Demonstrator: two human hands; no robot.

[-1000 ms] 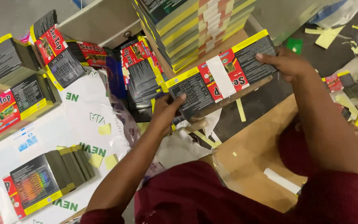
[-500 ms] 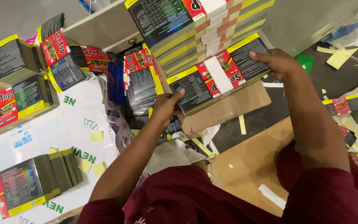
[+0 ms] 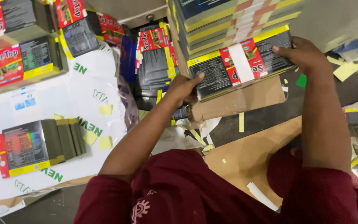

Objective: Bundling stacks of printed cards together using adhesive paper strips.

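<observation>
1. The tall stack of flat cartons (image 3: pixel 233 20) ran off the top edge.
2. The left hand (image 3: pixel 183 87) hid its fingers under the banded bundle (image 3: pixel 239 64).
3. The brown cardboard sheet (image 3: pixel 245 99) lay partly covered by that bundle.

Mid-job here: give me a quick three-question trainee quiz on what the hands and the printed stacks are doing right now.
1. True or false: both hands grip the same banded bundle of flat printed cartons.
2. Which hand holds the bundle's far right end? A) left hand B) right hand
3. What lies directly under the bundle?

Key:
1. True. The left hand takes the near left end.
2. B. The right hand has fingers over the top right edge.
3. A brown cardboard sheet, in front of the tall carton stack.
</observation>
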